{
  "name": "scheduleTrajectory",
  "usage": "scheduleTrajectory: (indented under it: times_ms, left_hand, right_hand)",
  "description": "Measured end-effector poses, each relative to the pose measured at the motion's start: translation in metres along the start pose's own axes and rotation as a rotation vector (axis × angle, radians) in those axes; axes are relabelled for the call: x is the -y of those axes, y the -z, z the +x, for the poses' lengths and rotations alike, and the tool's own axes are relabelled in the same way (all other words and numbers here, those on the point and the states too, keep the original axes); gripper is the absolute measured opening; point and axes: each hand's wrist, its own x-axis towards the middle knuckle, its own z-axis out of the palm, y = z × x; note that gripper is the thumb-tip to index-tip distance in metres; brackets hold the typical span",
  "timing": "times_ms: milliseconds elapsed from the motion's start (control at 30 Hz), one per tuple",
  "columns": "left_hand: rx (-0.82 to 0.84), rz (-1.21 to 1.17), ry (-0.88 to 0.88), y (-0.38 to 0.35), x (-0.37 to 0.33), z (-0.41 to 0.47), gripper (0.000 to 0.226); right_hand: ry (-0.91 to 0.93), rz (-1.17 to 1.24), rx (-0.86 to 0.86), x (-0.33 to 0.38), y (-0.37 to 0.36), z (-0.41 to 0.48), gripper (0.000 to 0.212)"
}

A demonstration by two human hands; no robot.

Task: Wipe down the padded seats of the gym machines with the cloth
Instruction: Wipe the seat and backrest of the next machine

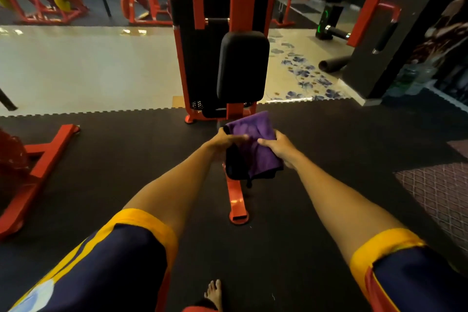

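**gymrat22:** where's the purple cloth at?

**mopguy:** draped over the black seat, just on the near side of the upright back pad. Right hand grips its right edge, thumb on top, fingers curled under. Left hand is blurry, fingers look straight and together, lying on the cloth's left side.

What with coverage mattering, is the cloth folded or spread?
Loosely folded: the cloth is a compact, creased pad over the seat, gripped by the right hand.
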Motion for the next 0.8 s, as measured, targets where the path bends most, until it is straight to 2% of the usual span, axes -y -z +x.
scheduleTrajectory:
  times_ms: [33, 100, 267, 367, 600, 800]
  left_hand:
    - [0.009, 0.049, 0.026, 0.005, 0.005, 0.018, 0.075]
    - [0.005, 0.086, 0.058, 0.016, 0.016, 0.066, 0.082]
    - [-0.082, 0.16, 0.123, 0.028, 0.031, 0.128, 0.055]
    - [-0.093, 0.214, 0.146, 0.032, 0.042, 0.17, 0.047]
    - [-0.162, 0.295, 0.206, 0.031, 0.061, 0.262, 0.047]
    - [-0.237, 0.269, 0.258, 0.027, 0.084, 0.335, 0.051]
  right_hand:
    - [-0.014, -0.055, -0.021, -0.001, -0.002, 0.01, 0.056]
    - [-0.061, -0.132, -0.06, -0.006, -0.006, 0.038, 0.05]
    - [-0.157, -0.225, -0.126, -0.028, -0.014, 0.1, 0.038]
    - [-0.204, -0.316, -0.17, -0.042, -0.016, 0.136, 0.035]
    - [-0.259, -0.414, -0.133, -0.073, -0.01, 0.228, 0.033]
    - [-0.241, -0.451, -0.103, -0.106, -0.002, 0.309, 0.032]
